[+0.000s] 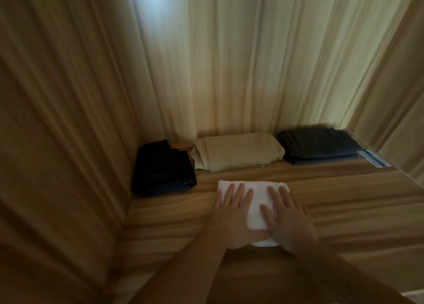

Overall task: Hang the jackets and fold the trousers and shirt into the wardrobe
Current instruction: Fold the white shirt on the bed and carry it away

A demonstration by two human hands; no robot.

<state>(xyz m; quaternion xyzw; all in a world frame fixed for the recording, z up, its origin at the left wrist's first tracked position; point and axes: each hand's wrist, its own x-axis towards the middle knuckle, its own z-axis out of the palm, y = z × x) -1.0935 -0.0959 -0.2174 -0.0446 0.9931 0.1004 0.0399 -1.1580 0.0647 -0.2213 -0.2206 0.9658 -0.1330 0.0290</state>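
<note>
**Inspector:** Orientation first. Folded white soft-cloth shirt lies on the wood-grain wardrobe shelf, a rectangular bundle, long axis running front to back, narrow end toward the rear wall.

**Clerk:** Hands?

**Inspector:** Left hand and right hand both rest flat on top of it, fingers straight and spread, pointing rearward; neither grips anything.

**Clerk:** Other stock?

**Inspector:** Three folded garments in a row behind it: black folded trousers at the left wall, beige smooth-cloth folded trousers centre, dark grey folded trousers right. All three lie with long axes across the shelf. Image is blurred; weave cannot be told.
</note>
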